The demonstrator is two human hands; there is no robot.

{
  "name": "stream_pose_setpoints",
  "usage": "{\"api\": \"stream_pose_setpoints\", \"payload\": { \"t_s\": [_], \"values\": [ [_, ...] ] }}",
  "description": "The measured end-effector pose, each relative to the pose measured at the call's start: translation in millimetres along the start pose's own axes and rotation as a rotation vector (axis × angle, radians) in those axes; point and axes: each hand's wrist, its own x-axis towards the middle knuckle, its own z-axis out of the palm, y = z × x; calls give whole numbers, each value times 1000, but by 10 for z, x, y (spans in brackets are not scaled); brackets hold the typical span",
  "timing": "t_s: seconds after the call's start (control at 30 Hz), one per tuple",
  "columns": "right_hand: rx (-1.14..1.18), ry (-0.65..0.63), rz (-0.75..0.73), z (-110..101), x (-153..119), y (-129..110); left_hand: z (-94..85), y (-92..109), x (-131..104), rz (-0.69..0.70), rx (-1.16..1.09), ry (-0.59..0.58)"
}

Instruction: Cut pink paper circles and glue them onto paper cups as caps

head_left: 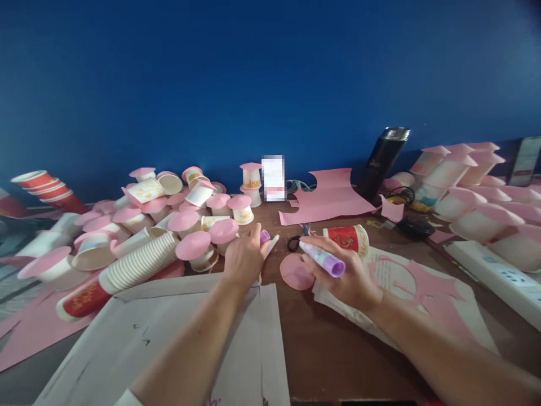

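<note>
My right hand is wrapped round a purple-and-white glue stick, its white tip pointing up and left. My left hand is closed on a small purple cap. Beside those fingers is a slim white stick-like thing; I cannot tell whether the hand touches it. A pink paper circle lies flat on the brown table, between the two hands. Just beyond it are black-handled scissors, partly hidden by the glue stick. A red paper cup lies on its side behind my right hand.
On the left are many cups with pink discs and a stack of paper cups. More pink-topped cups stand right. Behind are cut pink paper, a phone and a black bottle. A power strip lies right.
</note>
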Motion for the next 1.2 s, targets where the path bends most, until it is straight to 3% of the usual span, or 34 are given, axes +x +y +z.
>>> {"api": "stream_pose_setpoints", "payload": {
  "t_s": [0.2,0.37,0.47,0.67,0.97,1.2],
  "values": [
    [-318,-111,9,-21,16,73,-68,50,-52,174,-69,136],
    [-454,-149,62,-55,31,89,-66,104,-94,536,-313,-65],
    [-462,-155,67,-52,27,98,-7,104,-110,644,-405,-172],
    [-387,-124,67,-32,19,90,-22,108,-109,611,-343,-399],
    [-270,-130,37,-44,17,77,-176,250,-198,441,-4,-285],
    [-237,-206,-35,-9,6,40,-195,298,-236,311,1,-307]
  ]
}}
